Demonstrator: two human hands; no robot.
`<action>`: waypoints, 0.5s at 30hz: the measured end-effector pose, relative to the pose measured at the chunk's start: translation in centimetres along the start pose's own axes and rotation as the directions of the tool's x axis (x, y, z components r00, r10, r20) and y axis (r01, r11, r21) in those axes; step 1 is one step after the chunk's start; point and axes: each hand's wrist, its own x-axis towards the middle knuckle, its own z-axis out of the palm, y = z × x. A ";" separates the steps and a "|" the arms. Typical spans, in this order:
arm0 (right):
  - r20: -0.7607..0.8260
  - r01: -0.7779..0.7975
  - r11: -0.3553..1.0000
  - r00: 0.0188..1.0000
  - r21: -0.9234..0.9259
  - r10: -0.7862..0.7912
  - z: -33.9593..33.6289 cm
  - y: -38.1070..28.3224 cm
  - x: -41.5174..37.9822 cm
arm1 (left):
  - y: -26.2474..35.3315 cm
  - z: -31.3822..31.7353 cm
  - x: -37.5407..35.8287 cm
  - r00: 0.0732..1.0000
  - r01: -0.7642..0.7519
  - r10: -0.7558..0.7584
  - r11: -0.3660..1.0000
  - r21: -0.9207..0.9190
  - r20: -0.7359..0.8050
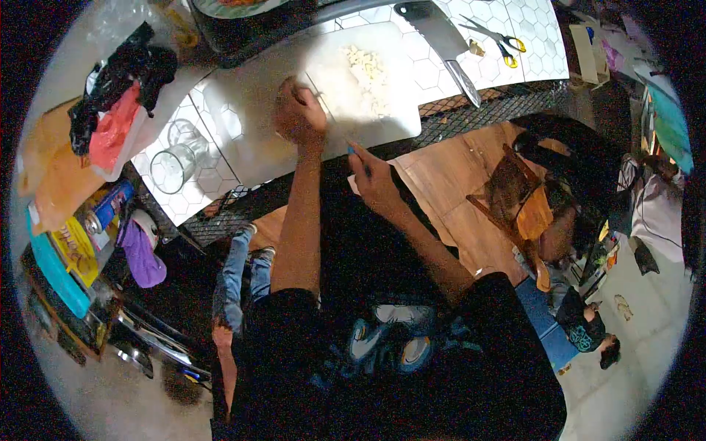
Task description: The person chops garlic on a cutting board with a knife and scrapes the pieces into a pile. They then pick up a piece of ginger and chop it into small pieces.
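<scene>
My left hand (300, 117) is closed over the white cutting board (257, 151), its fingers curled round something that the hand mostly hides. Lower and to the right, my right hand (375, 180) grips a thin tool with a blue part (350, 149) showing at the fingertips; its far end is lost in the glare. Small pale chopped pieces (365, 70) lie in a loose heap on the board, beyond both hands. Strong light washes out the board's middle.
Right of the board lie a cleaver (434, 29), a knife (463, 82) and yellow-handled scissors (507, 48). A glass jar (175, 167) stands at the left, near black and red plastic bags (118, 125). A wooden chair (533, 209) is at right; another person (586, 323) is farther off.
</scene>
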 end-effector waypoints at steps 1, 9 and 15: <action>-0.004 -0.010 1.000 1.000 -0.003 0.010 0.1 0.0 0.2 | 0.0 -0.1 -0.1 1.000 0.022 -0.022 1.000 0.019 0.017; 0.083 -0.159 0.987 0.984 -0.022 0.160 -0.5 -2.3 -0.6 | 1.1 -1.5 0.0 1.000 0.010 -0.008 0.994 -0.105 0.022; 0.083 -0.217 0.976 0.973 0.014 0.215 -0.8 -1.8 0.0 | 0.9 -1.1 0.2 0.985 0.152 -0.148 0.988 -0.037 0.085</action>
